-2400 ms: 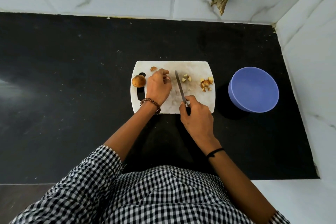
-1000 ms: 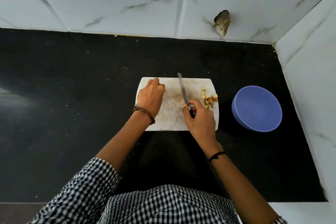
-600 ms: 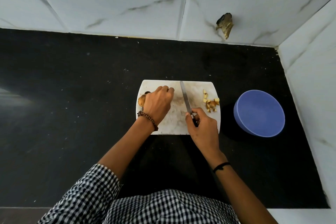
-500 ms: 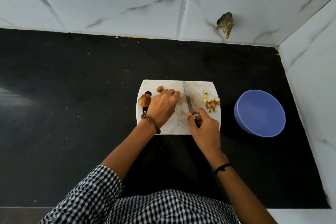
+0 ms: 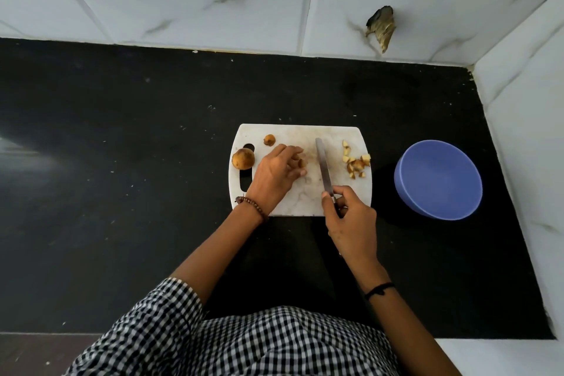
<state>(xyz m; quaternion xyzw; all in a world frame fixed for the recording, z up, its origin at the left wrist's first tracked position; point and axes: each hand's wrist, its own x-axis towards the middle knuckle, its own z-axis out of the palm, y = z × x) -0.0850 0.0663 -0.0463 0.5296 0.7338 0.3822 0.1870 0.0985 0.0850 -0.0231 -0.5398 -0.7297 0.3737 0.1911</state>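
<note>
board [image 5: 293,201]: potato [image 5: 243,159], cut chunks [image 5: 355,165] on it
bowl [image 5: 439,207]: right of board
left hand [image 5: 273,175]: fingers curled on a piece [image 5: 302,163]
right hand [image 5: 351,223]: gripping knife [image 5: 323,165]

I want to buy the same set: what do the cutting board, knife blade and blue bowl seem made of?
Cutting board: probably plastic, matt white, stained and scuffed, with a moulded handle slot. Knife blade: metal, likely steel, smooth grey with a dull sheen. Bowl: likely plastic, even blue, smooth with soft sheen; glazed ceramic is possible.
</note>
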